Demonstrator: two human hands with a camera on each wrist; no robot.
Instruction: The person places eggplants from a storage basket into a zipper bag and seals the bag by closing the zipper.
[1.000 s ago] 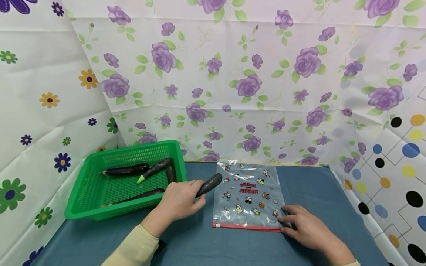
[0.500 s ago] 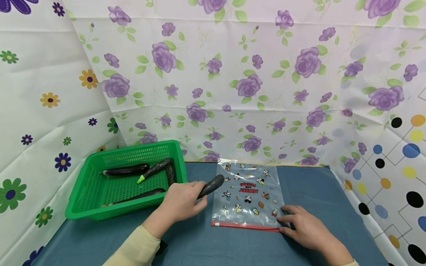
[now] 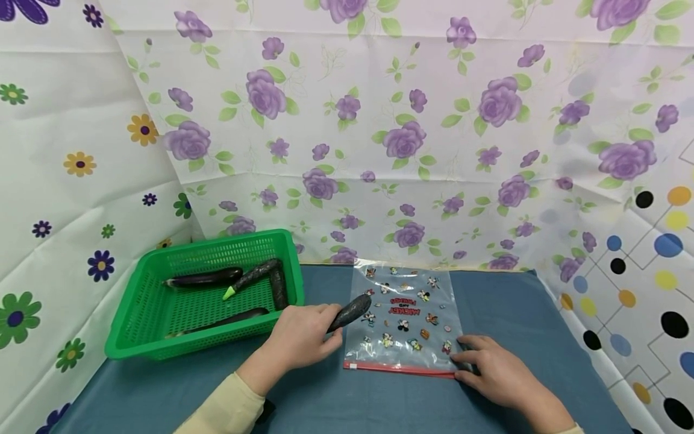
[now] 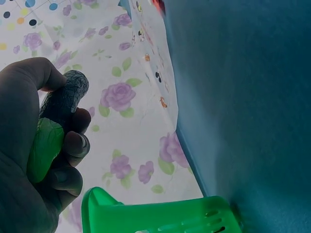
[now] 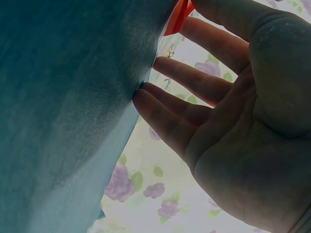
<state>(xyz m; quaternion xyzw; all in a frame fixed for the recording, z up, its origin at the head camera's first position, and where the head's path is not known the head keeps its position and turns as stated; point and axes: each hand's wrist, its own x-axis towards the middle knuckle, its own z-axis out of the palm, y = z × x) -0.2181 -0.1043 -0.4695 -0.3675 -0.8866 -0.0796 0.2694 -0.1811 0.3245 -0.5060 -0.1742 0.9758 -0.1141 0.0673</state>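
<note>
My left grip (image 3: 300,337) is holding a vegetable (image 3: 352,311); my wide right grip (image 3: 496,371) is touching a bag (image 3: 402,325) reaching the counter's (image 3: 504,313) back edge.

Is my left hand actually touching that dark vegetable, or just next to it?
Touching: the left wrist view shows the left hand with its fingers curled round the dark vegetable.
</note>
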